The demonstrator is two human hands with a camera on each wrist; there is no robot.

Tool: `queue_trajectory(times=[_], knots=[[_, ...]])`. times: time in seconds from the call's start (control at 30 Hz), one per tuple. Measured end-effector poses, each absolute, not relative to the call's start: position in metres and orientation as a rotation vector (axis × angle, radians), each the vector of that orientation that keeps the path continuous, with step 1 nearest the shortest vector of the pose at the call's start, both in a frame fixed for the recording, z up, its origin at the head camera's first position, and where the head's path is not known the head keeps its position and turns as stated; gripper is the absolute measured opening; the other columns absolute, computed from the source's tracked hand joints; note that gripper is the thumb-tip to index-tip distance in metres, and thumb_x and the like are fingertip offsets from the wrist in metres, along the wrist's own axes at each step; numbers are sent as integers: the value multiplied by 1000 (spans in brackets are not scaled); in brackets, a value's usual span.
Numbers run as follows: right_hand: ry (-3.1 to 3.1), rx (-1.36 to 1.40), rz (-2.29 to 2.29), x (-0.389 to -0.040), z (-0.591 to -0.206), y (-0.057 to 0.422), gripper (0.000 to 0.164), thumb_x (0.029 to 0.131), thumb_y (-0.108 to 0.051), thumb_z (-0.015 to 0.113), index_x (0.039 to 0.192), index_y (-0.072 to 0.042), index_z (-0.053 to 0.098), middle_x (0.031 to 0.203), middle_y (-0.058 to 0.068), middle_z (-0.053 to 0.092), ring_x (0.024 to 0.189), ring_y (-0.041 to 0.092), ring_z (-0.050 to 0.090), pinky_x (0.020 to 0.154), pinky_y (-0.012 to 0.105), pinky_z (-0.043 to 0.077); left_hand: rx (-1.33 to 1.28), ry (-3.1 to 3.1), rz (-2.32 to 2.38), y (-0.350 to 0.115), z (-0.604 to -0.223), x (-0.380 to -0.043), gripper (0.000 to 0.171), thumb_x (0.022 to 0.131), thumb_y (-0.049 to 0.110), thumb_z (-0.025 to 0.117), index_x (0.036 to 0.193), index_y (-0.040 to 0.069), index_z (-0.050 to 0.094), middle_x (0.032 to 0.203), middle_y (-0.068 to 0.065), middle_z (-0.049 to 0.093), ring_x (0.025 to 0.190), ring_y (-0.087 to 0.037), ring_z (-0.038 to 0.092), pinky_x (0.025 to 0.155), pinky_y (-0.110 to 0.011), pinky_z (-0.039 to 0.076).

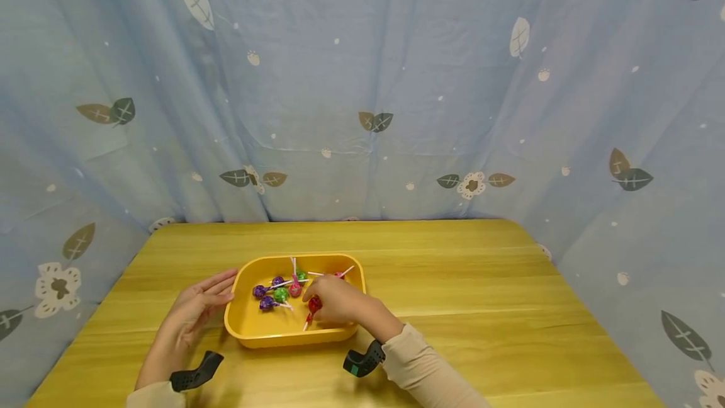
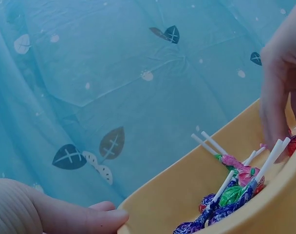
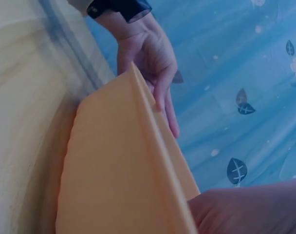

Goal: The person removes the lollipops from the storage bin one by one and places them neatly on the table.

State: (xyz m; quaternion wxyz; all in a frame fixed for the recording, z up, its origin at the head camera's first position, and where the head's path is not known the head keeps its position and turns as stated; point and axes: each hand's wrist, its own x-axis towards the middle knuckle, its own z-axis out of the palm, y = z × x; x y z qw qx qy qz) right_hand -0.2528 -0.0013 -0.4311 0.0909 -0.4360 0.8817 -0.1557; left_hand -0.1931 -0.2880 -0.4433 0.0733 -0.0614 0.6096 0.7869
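Observation:
A yellow tray (image 1: pixel 283 340) with rounded corners holds several wrapped lollipops. My left hand (image 1: pixel 195 307) is at the tray's left end, fingers fairly straight along the outside and thumb tip at the rim, as the left wrist view shows. My right hand (image 1: pixel 340 300) reaches down into the right part of the tray and pinches a red lollipop (image 1: pixel 314 303), whose white stick points toward the near side. Left of it lie purple lollipops (image 1: pixel 267 303), green ones (image 1: pixel 281 294) and a pink one (image 1: pixel 295 289). Another pink lollipop (image 1: pixel 339 274) is partly hidden behind my right hand.
The tray stands on a yellow wood-grain table (image 1: pixel 481 307), left of its middle. A light blue curtain (image 1: pixel 317 80) with leaf and flower prints hangs behind and around the table. Black wrist devices (image 1: pixel 197 371) are worn on both arms.

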Motion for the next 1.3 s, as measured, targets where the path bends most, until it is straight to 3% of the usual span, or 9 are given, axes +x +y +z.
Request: queue_trajectory(times=[0.1,0.4,0.93,1.3], knots=[[2638,-1300,-454,-253,-433,1,29,78,-6,77,107,-10,75,104,-4,69,87,3,55,74,13,45,-172,1816,2376,-288,-443,-193,74,89,-10,59,149,-10,15,112,12,65,102,-2,62,92,-30,49],[2632,-1263,-519,-251,-434,6,17,83,-5,75,98,-13,76,90,-9,68,72,3,50,65,12,43,-136,1844,2343,-286,-441,-195,74,90,-8,60,149,-9,16,124,7,60,105,-1,60,93,-29,48],[2593,-1212,-755,-244,-425,18,15,85,-9,74,101,-10,75,92,-9,69,82,3,59,72,14,48,-155,1849,2316,-288,-443,-193,72,92,-6,58,150,-8,16,135,-2,50,106,-2,60,94,-29,47],[2515,-1074,-1072,-243,-420,37,13,84,-12,76,97,-12,74,84,-13,65,77,1,58,69,18,50,-183,1864,2296,-289,-442,-191,71,92,-6,58,150,-7,17,143,-10,39,105,-1,60,95,-30,47]])
